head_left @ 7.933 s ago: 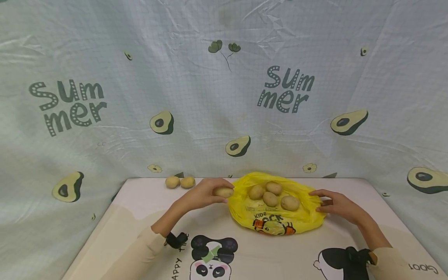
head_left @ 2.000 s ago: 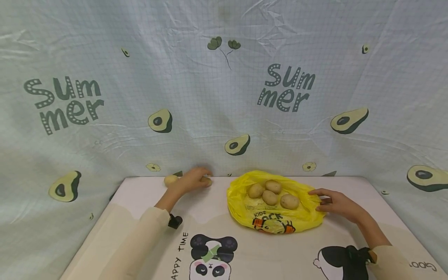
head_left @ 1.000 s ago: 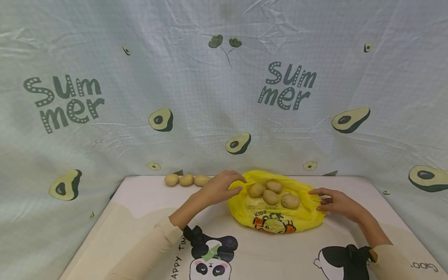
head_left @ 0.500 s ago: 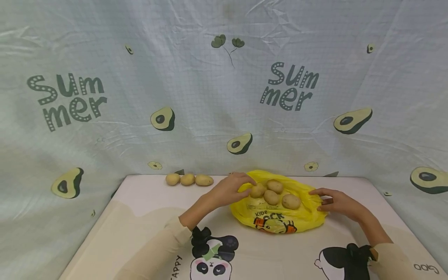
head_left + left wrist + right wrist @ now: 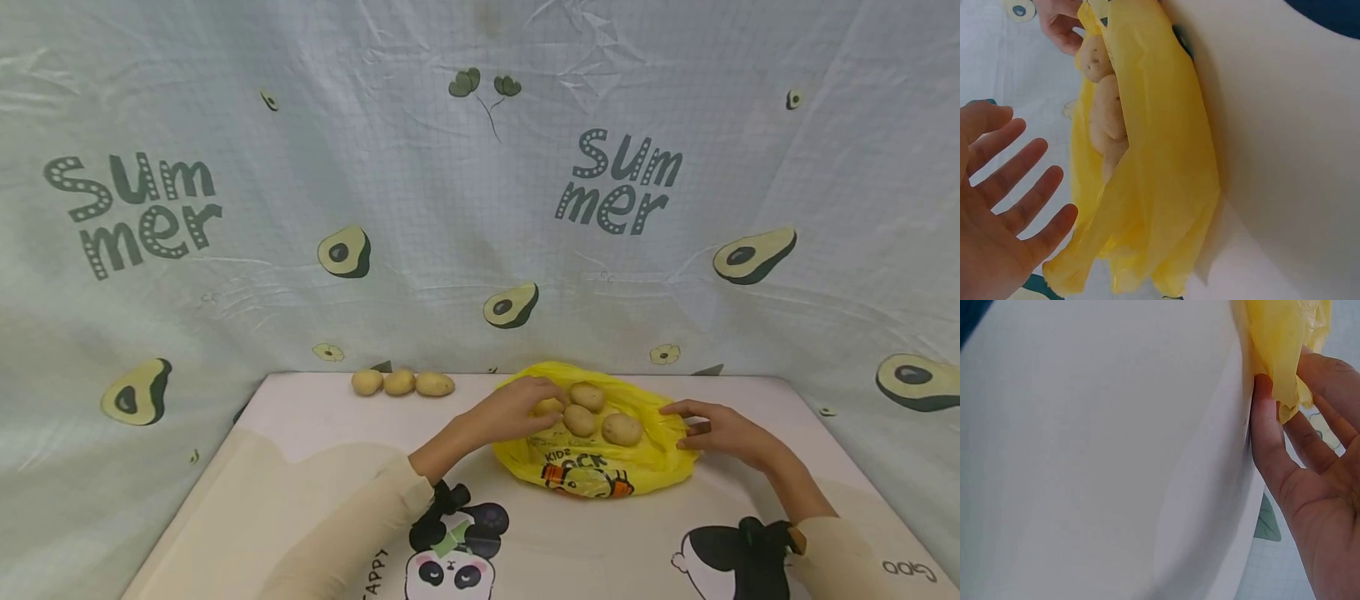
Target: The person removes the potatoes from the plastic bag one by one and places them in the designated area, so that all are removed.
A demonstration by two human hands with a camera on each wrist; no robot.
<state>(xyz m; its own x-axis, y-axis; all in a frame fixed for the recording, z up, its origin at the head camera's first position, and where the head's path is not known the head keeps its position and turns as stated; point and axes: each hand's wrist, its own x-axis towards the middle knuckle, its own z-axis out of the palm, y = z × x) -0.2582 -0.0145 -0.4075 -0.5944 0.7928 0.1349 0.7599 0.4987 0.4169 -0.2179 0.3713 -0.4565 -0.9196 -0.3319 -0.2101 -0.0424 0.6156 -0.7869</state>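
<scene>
A yellow plastic bag (image 5: 600, 479) with a printed cartoon lies with its mouth spread, and several potatoes (image 5: 622, 429) sit inside. My left hand (image 5: 510, 410) reaches over the bag's left rim, its fingers around the leftmost potato (image 5: 547, 407) and partly covering it; contact cannot be told. In the left wrist view the left hand (image 5: 1010, 206) has spread fingers and nothing between them. My right hand (image 5: 727, 433) holds the bag's right rim; in the right wrist view the thumb and fingers of the right hand (image 5: 1316, 456) pinch the yellow plastic.
In a row at the table's back left edge lie three potatoes, a left one (image 5: 367, 382), a middle one (image 5: 399, 382) and a right one (image 5: 435, 384). Behind the printed white tabletop (image 5: 300, 483) hangs a pale curtain (image 5: 420, 192) with avocado prints.
A third potato has joined the row, set there by my left hand. That hand has since moved right, back into the bag, onto the leftmost potato. My right hand has stayed on the rim.
</scene>
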